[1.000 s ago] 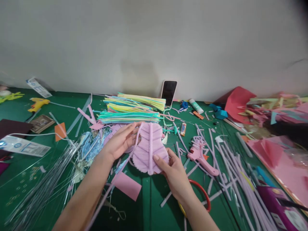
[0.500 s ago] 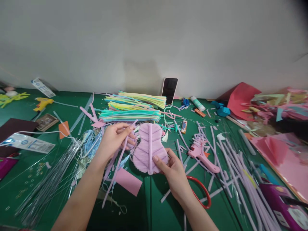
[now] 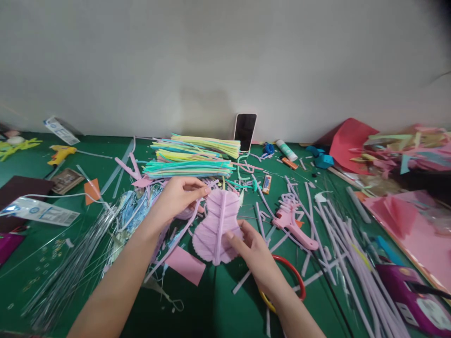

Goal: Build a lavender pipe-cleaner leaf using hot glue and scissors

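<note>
While our right hand (image 3: 253, 249) has its thumb on the front of a leaf-veined lilac chenille panel (image 3: 212, 237) and its other fingers tucked round behind, we log a firm pinch at the panel's 4 o'clock edge. Left hand (image 3: 179, 197) at 10 o'clock: thumb and index brought together on a lilac pipe cleaner (image 3: 178, 238) trailing off to 8; whether those fingertips touch the panel too, we can't tell. Panel sits mid-view, waisted, one rib down its centre, upright with a slight lean.

Next ring out, we get a pink card (image 3: 186, 265) at 8 o'clock, pipe-cleaner bundles (image 3: 192, 168) at 11, a pink glue gun (image 3: 296, 231) at 3, and a red-and-yellow loop handle (image 3: 301, 280) at 4, partly behind our right wrist.

Farther: smartphone (image 3: 245, 131) leaning on the wall at 1, yellow glue gun (image 3: 61, 153) at 10, thin wire stems (image 3: 70, 272) at 8, loose lilac pipe cleaners (image 3: 355, 263) at 3 to 4, red paper (image 3: 350, 148) at 2. All on a green table (image 3: 197, 310).
</note>
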The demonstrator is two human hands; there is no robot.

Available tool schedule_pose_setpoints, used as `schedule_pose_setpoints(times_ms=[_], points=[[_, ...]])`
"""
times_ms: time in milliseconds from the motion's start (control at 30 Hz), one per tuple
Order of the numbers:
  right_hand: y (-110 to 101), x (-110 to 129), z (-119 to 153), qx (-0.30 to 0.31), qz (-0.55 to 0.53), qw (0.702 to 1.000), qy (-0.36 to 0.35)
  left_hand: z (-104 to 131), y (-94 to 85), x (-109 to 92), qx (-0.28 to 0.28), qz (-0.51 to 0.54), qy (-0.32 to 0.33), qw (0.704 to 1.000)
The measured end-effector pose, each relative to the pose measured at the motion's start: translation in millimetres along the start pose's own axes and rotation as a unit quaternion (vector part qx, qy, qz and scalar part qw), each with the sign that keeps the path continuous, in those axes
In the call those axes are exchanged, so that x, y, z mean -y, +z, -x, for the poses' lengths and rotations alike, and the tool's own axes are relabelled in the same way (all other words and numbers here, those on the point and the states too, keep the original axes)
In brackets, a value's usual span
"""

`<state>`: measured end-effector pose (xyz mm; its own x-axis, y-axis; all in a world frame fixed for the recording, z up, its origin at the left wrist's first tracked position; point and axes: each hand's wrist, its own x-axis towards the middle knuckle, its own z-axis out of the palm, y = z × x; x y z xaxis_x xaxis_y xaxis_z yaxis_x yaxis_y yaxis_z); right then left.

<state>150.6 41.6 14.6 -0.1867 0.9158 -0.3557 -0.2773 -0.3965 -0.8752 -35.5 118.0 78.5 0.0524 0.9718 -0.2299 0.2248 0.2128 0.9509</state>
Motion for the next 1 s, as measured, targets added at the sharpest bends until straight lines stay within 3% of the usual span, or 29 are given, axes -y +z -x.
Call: schedule_pose_setpoints(times_ms=[267,400,500,600,733,900,1000], points=[[-13,14,-13,0.015,0.029,0.999,-0.042,10,-2.1,-22,0.001,-0.056,0.040,0.998],[-16,21,-11,-0.008,0.062,0.993,-0.098,23,-1.7,-45,-0.068,-0.080,0.123,0.987],[-16,26,-11,-0.006,0.060,0.993,-0.099,26,0.1,-54,-0.116,-0.137,0.169,0.969],[-13,27,-13,0.013,0.036,0.995,-0.094,21,2.5,-48,-0.131,-0.229,0.201,0.943],[-8,26,-14,0.020,-0.014,0.995,-0.096,13,5.4,-31,-0.079,-0.271,0.195,0.939],[-4,26,-12,-0.002,-0.047,0.995,-0.083,1,0.9,-7,-0.145,-0.344,0.168,0.912],[-3,28,-12,-0.013,-0.057,0.995,-0.077,-4,-3.6,5,-0.119,-0.284,0.152,0.939]])
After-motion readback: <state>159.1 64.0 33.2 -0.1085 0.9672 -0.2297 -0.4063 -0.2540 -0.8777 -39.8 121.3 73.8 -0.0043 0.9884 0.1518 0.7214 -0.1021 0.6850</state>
